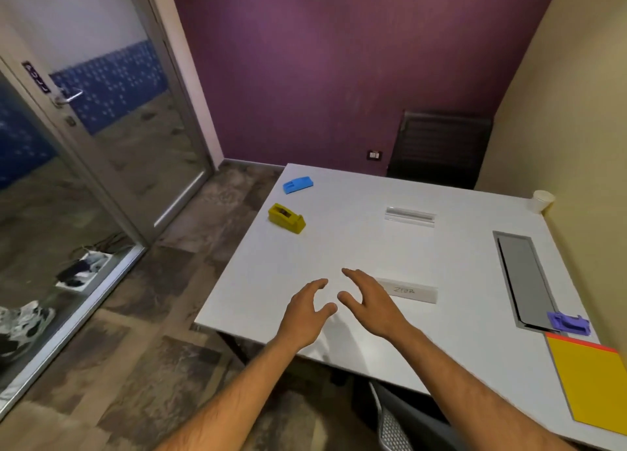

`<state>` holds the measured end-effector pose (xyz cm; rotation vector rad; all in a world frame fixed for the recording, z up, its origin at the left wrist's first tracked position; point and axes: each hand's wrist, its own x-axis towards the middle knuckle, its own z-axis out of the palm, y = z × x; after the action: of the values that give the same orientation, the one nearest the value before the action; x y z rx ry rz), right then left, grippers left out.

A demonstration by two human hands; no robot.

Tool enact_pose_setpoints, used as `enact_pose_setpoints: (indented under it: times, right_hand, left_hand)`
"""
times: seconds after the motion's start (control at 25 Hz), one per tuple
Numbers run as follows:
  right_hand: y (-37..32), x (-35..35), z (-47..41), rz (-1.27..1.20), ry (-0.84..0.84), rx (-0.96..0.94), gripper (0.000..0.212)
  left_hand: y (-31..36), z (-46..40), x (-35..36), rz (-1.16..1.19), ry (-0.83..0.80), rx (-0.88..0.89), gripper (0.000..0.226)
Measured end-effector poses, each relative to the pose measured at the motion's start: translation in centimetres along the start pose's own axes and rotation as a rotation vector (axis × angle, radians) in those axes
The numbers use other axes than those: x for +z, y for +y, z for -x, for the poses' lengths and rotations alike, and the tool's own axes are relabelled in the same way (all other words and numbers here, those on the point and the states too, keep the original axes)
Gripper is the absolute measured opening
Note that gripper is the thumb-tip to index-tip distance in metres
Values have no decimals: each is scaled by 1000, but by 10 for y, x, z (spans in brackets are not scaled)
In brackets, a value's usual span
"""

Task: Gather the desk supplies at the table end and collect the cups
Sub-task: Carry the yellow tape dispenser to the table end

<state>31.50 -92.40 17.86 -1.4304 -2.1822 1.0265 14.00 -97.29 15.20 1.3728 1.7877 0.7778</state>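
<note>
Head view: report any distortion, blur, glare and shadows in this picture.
Head view: wide-angle bending bows the glass door and the white table edges; the door side at the left is smeared and soft; the clear zip bag shows a faint sheen; the left hand and right hand cast soft shadows on the table.

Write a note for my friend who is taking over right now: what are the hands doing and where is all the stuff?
Left hand and right hand: both open, holding nothing, over the near part of the white table.
Blue stapler and yellow tape dispenser: close together near the far left corner.
Clear zip bag: flat mid-table.
Purple item and yellow pad: near right side.
Paper cup: far right corner.
Done: nothing looks gathered.
Left: group the supplies, collect the cup.
</note>
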Motion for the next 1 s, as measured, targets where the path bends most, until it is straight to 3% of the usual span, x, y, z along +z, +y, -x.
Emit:
enact_pose_setpoints:
  times: [0.32, 0.76, 1.0]
  right_hand:
    - [-88, 81, -48, 21, -66, -65, 63]
    - [-162, 132, -190, 38, -164, -150, 76]
    - [-182, 155, -251, 60, -142, -113, 81]
  left_hand:
    - [-69, -6, -112, -35, 53, -44, 60]
    - [-98, -86, -230, -31, 180, -108, 64]
    - [-126, -143, -272, -42, 156, -118, 67]
